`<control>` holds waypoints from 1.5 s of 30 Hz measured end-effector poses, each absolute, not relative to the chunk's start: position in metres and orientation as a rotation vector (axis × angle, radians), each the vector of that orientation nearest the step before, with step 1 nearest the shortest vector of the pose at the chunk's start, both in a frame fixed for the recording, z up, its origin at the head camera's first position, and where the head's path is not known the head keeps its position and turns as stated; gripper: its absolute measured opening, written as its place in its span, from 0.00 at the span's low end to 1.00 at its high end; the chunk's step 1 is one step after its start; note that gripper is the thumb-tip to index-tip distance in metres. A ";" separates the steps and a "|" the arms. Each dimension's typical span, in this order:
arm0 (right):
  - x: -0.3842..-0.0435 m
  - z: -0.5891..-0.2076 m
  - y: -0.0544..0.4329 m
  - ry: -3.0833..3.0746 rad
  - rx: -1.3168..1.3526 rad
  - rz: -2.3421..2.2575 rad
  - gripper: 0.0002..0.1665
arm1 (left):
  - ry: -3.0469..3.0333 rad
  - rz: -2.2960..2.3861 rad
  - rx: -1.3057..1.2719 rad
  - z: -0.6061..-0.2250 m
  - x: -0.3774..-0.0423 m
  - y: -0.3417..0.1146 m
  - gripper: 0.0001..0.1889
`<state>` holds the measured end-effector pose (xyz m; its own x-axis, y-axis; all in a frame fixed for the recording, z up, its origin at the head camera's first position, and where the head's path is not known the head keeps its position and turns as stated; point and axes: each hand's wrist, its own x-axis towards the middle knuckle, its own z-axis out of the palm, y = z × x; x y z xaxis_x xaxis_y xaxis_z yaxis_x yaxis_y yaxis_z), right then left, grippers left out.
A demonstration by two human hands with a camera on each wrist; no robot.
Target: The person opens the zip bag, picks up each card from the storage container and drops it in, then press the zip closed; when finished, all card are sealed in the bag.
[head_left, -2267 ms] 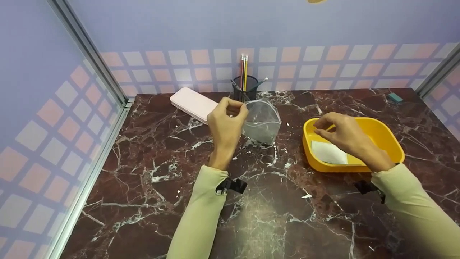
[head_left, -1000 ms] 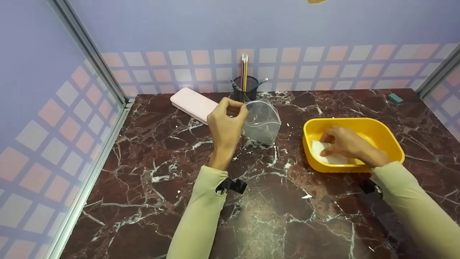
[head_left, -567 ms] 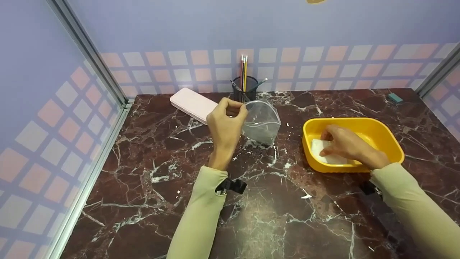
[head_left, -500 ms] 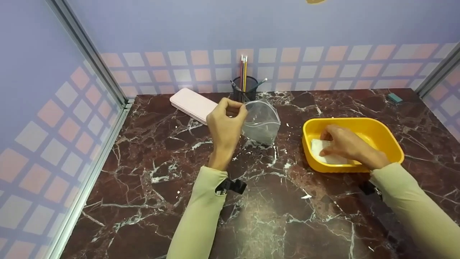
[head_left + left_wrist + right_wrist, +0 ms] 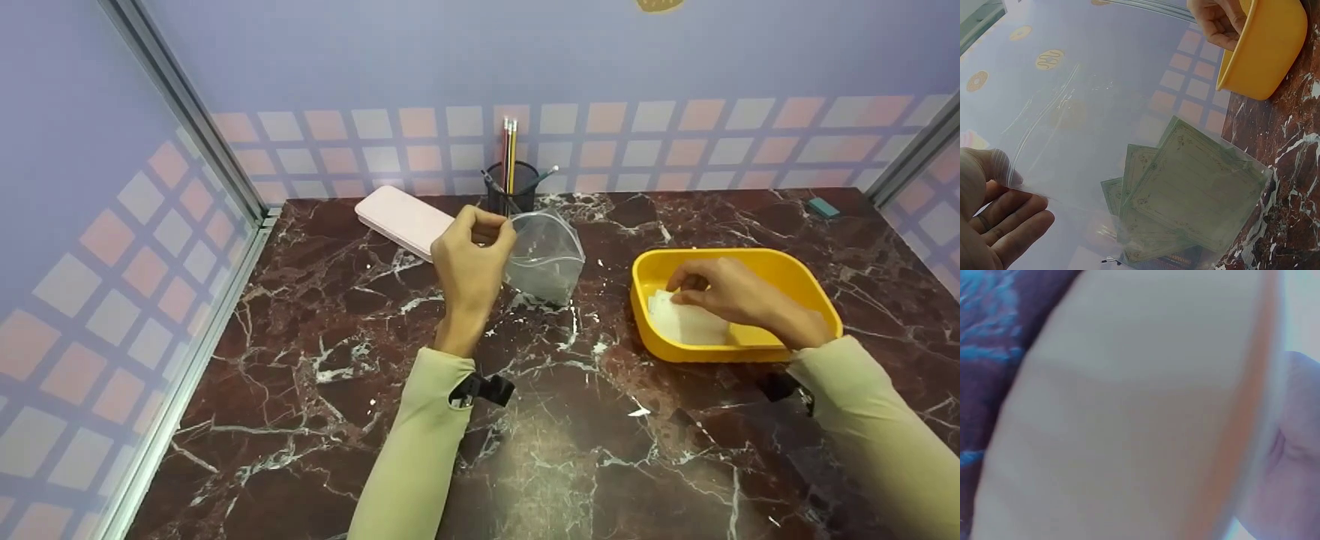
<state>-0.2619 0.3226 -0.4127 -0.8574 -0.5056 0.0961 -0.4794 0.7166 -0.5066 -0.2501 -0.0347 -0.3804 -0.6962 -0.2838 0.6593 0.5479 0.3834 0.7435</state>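
My left hand [image 5: 472, 259] pinches the edge of a clear zip-lock bag [image 5: 546, 264], holding its mouth apart over the table. In the left wrist view, several greenish paper cards [image 5: 1190, 180] with printed borders and lines lie inside the bag. My right hand [image 5: 724, 289] is inside the yellow basin [image 5: 814, 300], its thumb and fingers pinching the upper edge of white paper [image 5: 694, 324] there. Blurred basin wall [image 5: 1117, 410] fills most of the right wrist view, with part of the hand at the right edge.
A pink pencil case [image 5: 405, 220] lies behind my left hand. Beyond the bag stands a black mesh pen cup [image 5: 495, 196] with several pencils. A teal eraser [image 5: 823, 208] sits at the back right. Walls enclose the marbled table [image 5: 570, 450].
My right hand came down into the basin onto the white paper, then rose slightly with the paper's edge between its fingers. My left hand and the bag stayed in place.
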 end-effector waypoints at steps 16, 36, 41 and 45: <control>-0.252 -0.378 0.317 3.010 -0.964 -0.875 0.17 | -1.883 -1.414 -0.240 -0.380 -0.250 -0.034 0.03; -0.231 -0.337 0.278 3.226 -1.208 -1.305 0.08 | -1.875 -1.398 -0.257 -0.381 -0.250 -0.034 0.03; -0.223 -0.326 0.265 3.238 -1.256 -1.514 0.09 | -1.879 -1.404 -0.255 -0.381 -0.250 -0.034 0.03; -0.218 -0.319 0.253 3.194 -1.261 -1.703 0.09 | -1.881 -1.413 -0.255 -0.381 -0.250 -0.034 0.03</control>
